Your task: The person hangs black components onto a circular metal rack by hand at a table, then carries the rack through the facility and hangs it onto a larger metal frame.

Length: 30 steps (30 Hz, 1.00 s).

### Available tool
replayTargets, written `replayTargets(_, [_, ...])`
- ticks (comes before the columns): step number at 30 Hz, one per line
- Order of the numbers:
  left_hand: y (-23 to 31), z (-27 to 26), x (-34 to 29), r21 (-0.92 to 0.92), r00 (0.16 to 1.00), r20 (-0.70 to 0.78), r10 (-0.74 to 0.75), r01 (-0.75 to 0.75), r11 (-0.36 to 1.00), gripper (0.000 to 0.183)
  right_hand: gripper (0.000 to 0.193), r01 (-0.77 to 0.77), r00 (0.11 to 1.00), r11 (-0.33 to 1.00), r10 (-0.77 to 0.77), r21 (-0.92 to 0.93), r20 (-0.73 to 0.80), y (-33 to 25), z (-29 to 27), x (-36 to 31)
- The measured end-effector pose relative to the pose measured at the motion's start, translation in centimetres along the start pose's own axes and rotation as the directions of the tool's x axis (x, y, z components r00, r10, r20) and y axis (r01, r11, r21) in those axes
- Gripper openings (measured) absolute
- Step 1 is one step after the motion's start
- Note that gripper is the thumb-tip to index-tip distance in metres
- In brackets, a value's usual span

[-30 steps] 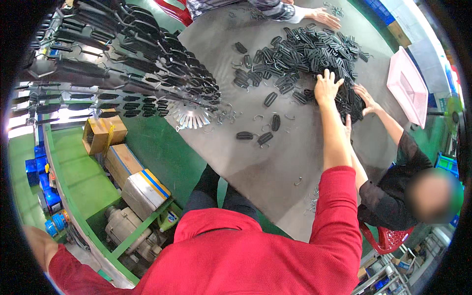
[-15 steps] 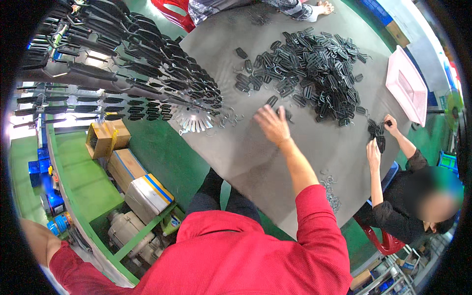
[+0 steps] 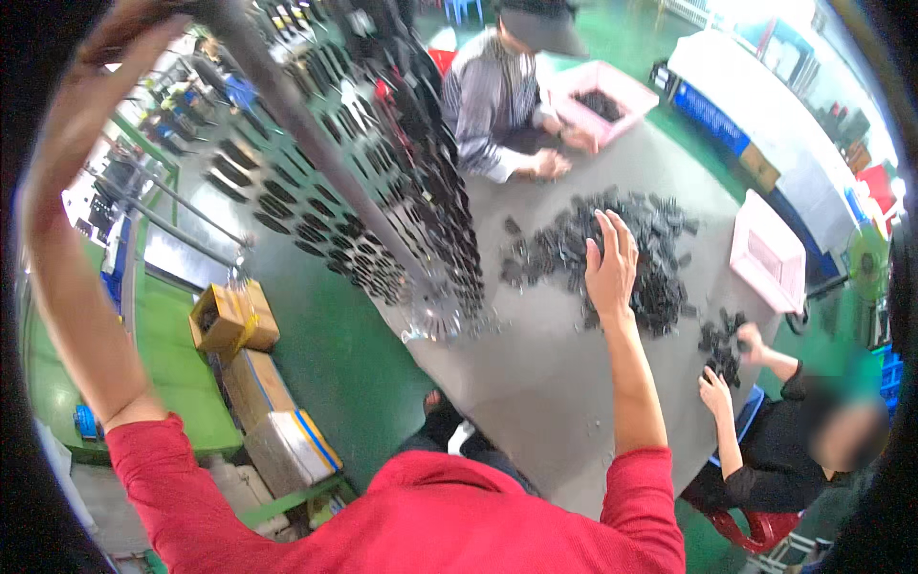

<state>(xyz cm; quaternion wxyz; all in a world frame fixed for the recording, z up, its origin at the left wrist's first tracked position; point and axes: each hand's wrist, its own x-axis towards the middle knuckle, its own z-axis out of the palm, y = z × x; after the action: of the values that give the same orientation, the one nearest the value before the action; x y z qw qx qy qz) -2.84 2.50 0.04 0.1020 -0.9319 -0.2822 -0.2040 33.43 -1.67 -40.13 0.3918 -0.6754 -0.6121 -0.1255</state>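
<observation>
My right hand [image 3: 612, 268] is over the pile of small black slotted plastic pieces with wire hooks [image 3: 655, 273] on the table. Its fingers are stretched out and it holds nothing. My left hand [image 3: 124, 33] is raised at the upper left, beside the top of the grey pole [image 3: 316, 143] of a hanging rack. Its fingers are dim and blurred, so I cannot make out whether they grip the pole. Rows of black oval pieces [image 3: 325, 234] hang around the pole, whose lower end comes down over the table's left edge.
Across the grey table [image 3: 516, 392] sits a person in a dark cap [image 3: 497, 96] near a pink basket [image 3: 607, 91]. On the right, a person in black [image 3: 765, 430] handles black pieces. Another pink basket [image 3: 770, 253] stands at the right edge. Cardboard boxes [image 3: 234, 316] stand at left.
My right hand has moved right and away from me, from the table's bare part to over the pile. My left arm has risen into view beside the rack pole. The view has tilted up.
</observation>
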Motion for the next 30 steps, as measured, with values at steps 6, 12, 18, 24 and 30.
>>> replayTargets(6, [4.7, 0.1, 1.0, 0.111, 0.978, 0.019, 0.207, -0.208, 0.972, 0.045, 0.019, 0.398, 0.873, 0.811, -0.191, 0.428, -0.449, -17.2, -13.7, 9.4])
replayTargets(12, [6.1, -0.1, 0.1, 0.030, 0.977, -0.028, 0.213, -0.213, 0.977, 0.052, 0.017, 0.373, 0.860, 0.819, -0.129, 0.436, -0.493, -24.9, -16.2, 12.0])
replayTargets(18, [7.3, -0.5, 0.5, 0.079, 0.967, 0.008, 0.255, -0.255, 0.964, 0.050, 0.012, 0.363, 0.786, 0.913, -0.192, 0.186, -0.588, -25.7, -15.5, 12.9])
replayTargets(24, [8.5, 0.5, 1.2, 0.238, 0.972, 0.025, 0.233, -0.232, 0.943, 0.042, 0.010, 0.341, 0.789, 0.926, -0.189, 0.161, -0.585, -26.2, -15.1, 12.7])
replayTargets(30, [8.4, 0.4, 1.0, 0.278, 0.967, -0.023, 0.253, -0.237, 0.931, 0.038, 0.011, 0.137, 0.990, 0.306, -0.011, 0.942, -0.141, -25.2, -16.3, 12.9])
